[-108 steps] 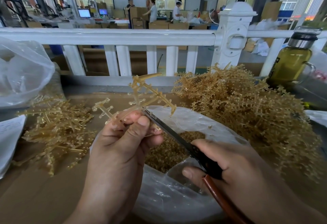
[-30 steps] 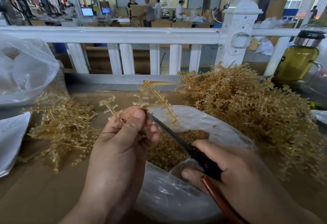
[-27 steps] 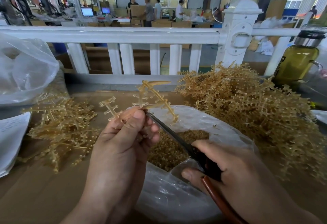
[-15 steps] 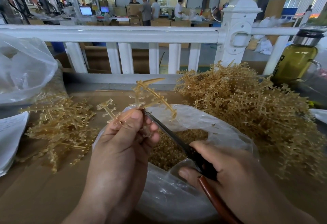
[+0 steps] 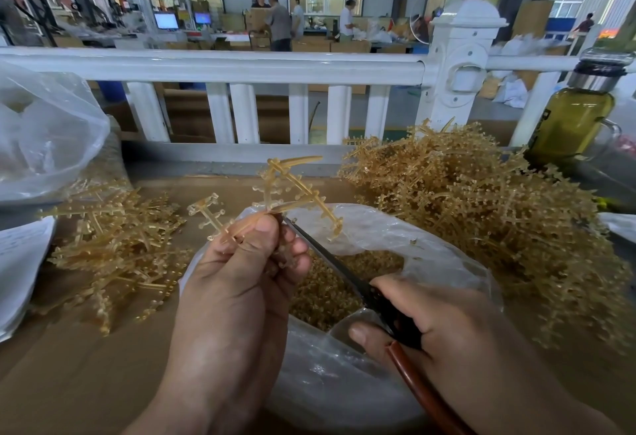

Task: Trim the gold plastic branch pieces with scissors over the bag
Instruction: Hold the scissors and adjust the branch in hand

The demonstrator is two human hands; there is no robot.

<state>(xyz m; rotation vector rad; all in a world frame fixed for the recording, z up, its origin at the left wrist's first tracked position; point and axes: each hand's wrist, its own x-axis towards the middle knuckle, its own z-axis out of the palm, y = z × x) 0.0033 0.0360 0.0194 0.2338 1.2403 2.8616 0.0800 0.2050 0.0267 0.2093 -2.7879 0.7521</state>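
My left hand [image 5: 241, 273] pinches a gold plastic branch piece [image 5: 292, 187] between thumb and fingers, holding it above the clear plastic bag [image 5: 361, 231]. My right hand [image 5: 444, 328] grips the scissors [image 5: 347, 276] by their dark handles, a brown one jutting toward me. The blades point up and left, with the tip right at the branch beside my left thumb. Inside the bag lies a heap of small gold trimmed bits [image 5: 330, 290].
A large heap of gold branches [image 5: 481, 214] is piled at the right, a smaller pile [image 5: 117, 242] at the left on brown cardboard [image 5: 75, 366]. A white railing [image 5: 220, 66] runs behind. A bottle of yellow-green liquid [image 5: 574, 114] stands far right, another plastic bag [image 5: 48, 132] far left.
Both hands stay nearly in place over the bag. The branch in my left hand has shifted slightly and the scissors tip stays against it.
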